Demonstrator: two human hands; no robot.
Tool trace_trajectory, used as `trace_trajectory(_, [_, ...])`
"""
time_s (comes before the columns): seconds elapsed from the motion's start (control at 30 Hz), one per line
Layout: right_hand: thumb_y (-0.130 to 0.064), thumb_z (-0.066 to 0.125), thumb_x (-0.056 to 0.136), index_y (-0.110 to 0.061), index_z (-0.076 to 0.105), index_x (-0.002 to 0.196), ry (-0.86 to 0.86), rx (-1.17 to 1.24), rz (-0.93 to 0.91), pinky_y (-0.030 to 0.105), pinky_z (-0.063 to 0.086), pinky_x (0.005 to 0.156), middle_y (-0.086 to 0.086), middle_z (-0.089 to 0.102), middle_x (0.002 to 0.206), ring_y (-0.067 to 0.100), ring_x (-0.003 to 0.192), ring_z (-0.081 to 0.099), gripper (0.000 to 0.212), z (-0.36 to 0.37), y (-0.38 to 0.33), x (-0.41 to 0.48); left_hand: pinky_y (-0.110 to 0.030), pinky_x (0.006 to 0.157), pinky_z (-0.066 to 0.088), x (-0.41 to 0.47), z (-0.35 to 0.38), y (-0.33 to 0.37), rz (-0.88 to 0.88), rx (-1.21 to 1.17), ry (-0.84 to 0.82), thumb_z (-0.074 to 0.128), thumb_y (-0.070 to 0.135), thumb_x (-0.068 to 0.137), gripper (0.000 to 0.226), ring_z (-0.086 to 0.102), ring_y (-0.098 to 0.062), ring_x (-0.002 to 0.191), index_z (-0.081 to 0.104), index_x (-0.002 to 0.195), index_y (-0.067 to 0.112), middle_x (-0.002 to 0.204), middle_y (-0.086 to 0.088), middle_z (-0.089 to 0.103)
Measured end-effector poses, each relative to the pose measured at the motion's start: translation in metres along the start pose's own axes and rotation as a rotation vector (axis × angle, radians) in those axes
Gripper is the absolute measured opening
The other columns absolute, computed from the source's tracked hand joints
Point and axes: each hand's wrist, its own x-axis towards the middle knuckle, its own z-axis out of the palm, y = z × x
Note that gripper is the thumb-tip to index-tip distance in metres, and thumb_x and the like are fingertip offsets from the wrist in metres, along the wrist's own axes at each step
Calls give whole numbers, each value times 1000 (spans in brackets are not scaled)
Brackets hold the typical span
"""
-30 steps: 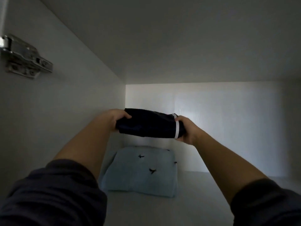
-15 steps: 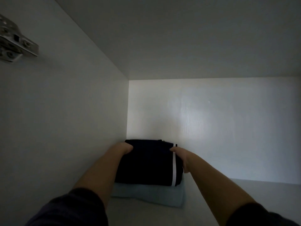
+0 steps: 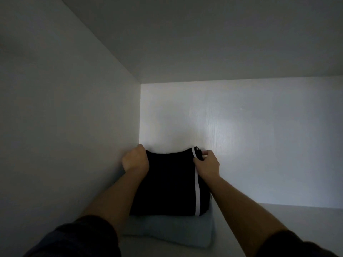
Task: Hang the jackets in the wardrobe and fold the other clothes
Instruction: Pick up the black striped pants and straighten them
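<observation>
A folded black garment [image 3: 168, 184] with a white stripe along its right side lies on top of a folded light blue garment [image 3: 167, 232] on a wardrobe shelf, in the back left corner. My left hand [image 3: 135, 160] grips the black garment's far left corner, fingers curled over its edge. My right hand [image 3: 206, 165] pinches its far right corner near the stripe. Both forearms reach in from below, dark sleeves pushed up.
The wardrobe's left side wall [image 3: 65, 127] runs close beside the stack, and the back wall [image 3: 241, 136] stands just behind it. The shelf floor [image 3: 297, 219] extends to the right of the stack. Another shelf board [image 3: 204, 34] forms a ceiling above.
The black garment came down from the air onto the light blue one. Both hands slid along it to its far corners. The view moved deeper in, and the hinge left view.
</observation>
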Motion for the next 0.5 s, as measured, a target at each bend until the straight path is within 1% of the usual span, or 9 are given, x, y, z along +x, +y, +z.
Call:
trace_trajectory(0.07, [-17,61,87,-9,50,100,-22,-56,61,18,39,56,0,55,87,13,77,54,19,6,4,7,-33,82,49,5,2,-1,74,46,63,38,6,96,24,63,-27,106,47,117,11,116,-9,64])
trace_trajectory(0.1, [-19,61,87,-5,54,96,-67,-128,112,18,37,52,2,57,84,13,72,54,18,8,9,11,-32,82,49,4,6,-2,102,81,37,36,6,97,24,63,-26,107,45,119,12,117,-8,64])
trace_trajectory(0.17, [-19,59,88,-7,56,77,-165,-227,204,17,33,46,2,53,71,10,60,48,17,8,16,12,-30,85,47,1,16,-1,117,123,-60,34,6,98,28,61,-24,111,42,124,12,122,-7,62])
trace_trajectory(0.23, [-19,59,88,-10,53,70,-173,-237,197,17,32,45,1,51,66,8,57,46,22,8,18,16,-32,90,45,3,17,0,104,107,-86,36,8,98,30,56,-25,117,39,128,11,129,-9,56])
trace_trajectory(0.3, [-18,58,87,-9,57,88,-129,-185,145,18,35,48,2,55,74,11,63,50,10,6,12,18,-37,94,43,7,7,7,163,96,-42,40,15,96,34,48,-28,123,38,130,11,133,-11,48])
trace_trajectory(0.33, [-18,57,87,-11,54,104,-122,-160,125,19,37,52,5,57,84,13,71,54,19,4,8,19,-40,97,40,7,5,12,226,50,-55,41,20,96,37,44,-29,125,37,132,12,135,-11,45])
trace_trajectory(0.37, [-19,56,88,-14,46,120,-145,-171,103,21,42,60,9,57,101,18,85,56,34,5,6,17,-43,101,36,5,6,17,300,-27,-129,40,28,96,43,40,-30,129,35,137,13,140,-12,41])
trace_trajectory(0.43, [-25,52,89,-15,27,144,-249,-376,39,33,45,90,15,42,136,29,118,48,61,9,7,15,-52,112,21,-8,15,25,429,-119,-404,30,48,98,59,23,-31,141,20,149,20,155,-9,23])
trace_trajectory(0.5, [-32,44,90,-23,18,150,-402,-685,-15,46,31,109,10,21,153,34,135,29,66,16,9,9,-56,115,4,-20,32,23,425,-60,-570,19,57,98,63,3,-32,146,5,152,30,160,-7,2])
